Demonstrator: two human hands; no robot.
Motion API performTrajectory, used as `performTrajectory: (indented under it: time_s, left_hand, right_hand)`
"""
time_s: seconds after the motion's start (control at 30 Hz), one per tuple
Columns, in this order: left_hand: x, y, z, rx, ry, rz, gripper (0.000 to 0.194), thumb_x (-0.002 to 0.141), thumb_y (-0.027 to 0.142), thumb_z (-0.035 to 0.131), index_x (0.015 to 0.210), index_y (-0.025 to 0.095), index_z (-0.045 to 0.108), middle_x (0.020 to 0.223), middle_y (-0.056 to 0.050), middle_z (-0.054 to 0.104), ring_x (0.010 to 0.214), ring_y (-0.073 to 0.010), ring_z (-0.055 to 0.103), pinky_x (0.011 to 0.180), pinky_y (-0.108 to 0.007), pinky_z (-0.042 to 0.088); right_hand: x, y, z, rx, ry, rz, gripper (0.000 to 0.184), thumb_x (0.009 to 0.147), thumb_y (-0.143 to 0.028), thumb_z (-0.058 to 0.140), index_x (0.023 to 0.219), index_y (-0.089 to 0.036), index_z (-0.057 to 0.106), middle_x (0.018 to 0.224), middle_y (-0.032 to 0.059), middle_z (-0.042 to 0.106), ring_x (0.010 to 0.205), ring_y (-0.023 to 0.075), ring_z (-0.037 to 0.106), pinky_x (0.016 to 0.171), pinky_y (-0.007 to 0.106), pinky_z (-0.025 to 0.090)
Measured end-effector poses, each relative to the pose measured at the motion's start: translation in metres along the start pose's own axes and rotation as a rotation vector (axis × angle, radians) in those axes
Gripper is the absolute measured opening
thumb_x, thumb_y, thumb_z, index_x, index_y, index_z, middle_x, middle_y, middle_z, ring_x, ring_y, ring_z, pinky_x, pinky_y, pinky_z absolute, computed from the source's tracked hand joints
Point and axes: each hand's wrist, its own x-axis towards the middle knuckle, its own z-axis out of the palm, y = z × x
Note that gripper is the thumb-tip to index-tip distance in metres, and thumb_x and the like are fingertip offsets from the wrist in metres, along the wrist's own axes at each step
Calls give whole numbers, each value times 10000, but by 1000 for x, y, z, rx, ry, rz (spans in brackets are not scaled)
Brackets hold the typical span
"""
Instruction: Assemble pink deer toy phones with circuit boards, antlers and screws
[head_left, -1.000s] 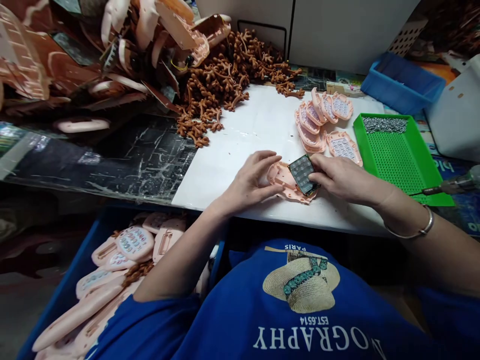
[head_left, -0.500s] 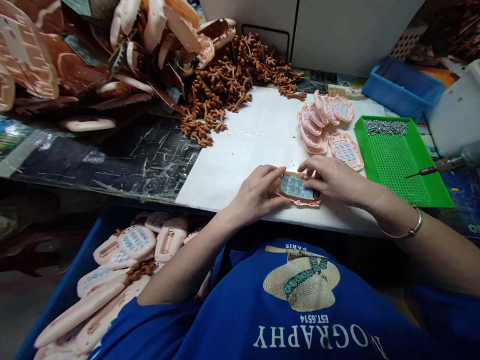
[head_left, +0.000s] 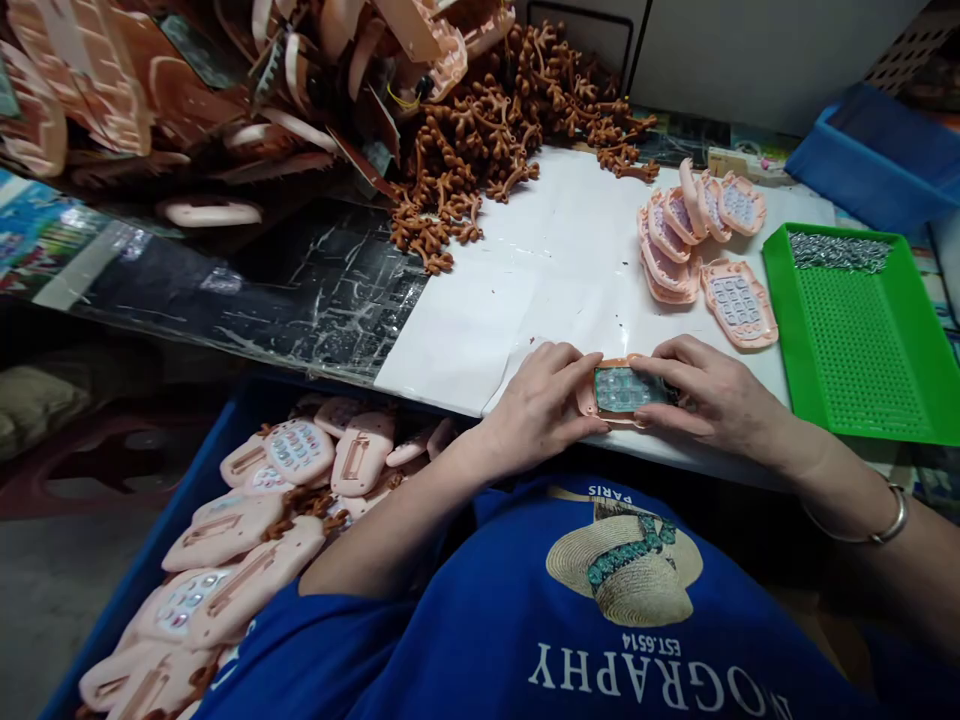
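Note:
At the front edge of the white table surface, a small pink plastic shell (head_left: 589, 398) lies between my hands. A greenish, translucent panel (head_left: 628, 389) with a grid of squares sits in it. My left hand (head_left: 541, 403) grips the shell's left end, thumb on the near side and fingers on the far side. On the right end, my right hand (head_left: 716, 396) pinches the shell and panel, its fingertips hiding that end. Just beyond the right hand lies a pink shell with a pale keypad (head_left: 740, 303), next to a leaning row of similar keypad shells (head_left: 667, 255).
A green tray (head_left: 855, 340) with small metal screws (head_left: 840, 252) stands at right, a blue bin (head_left: 874, 155) behind it. Brown branched plastic parts (head_left: 480, 150) and a heap of large pink shells (head_left: 187, 90) lie far left. Below left, a blue crate (head_left: 172, 490) holds pink casings (head_left: 259, 530).
The view has shifted, and the screwdriver tip at the right is out of frame. My right hand's fingers have gone from pressing on the panel to gripping the right end.

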Motion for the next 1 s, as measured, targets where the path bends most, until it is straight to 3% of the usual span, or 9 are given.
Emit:
performTrajectory:
  time_s: [0.2,0.37,1.0]
  left_hand:
    - [-1,0,2,15,24,3,689,901,516,622,1429,119,427,1081,-133,589,977,-244,532,871,-400,476]
    - [-1,-1,3,23,21,-3,724,913,542,592,1478,145,376,1079,-116,583,976,-237,522,882,-400,472]
    - [-1,1,3,39,37,17,746,908,548,597,1468,115,362,1061,-109,603,938,-226,530,853,-388,469]
  right_hand:
    - [-1,2,1,-21,53,-49,437,942,-375,605,1291,-113,596,999,139,597,826,213,614,650,330,540]
    - [-1,5,2,-31,90,-105,429,940,-362,613,1285,-109,596,979,130,595,830,211,617,629,317,548]
    - [0,4,-1,-40,14,-84,433,936,-381,609,1279,-117,595,1019,135,602,877,227,619,761,366,566]
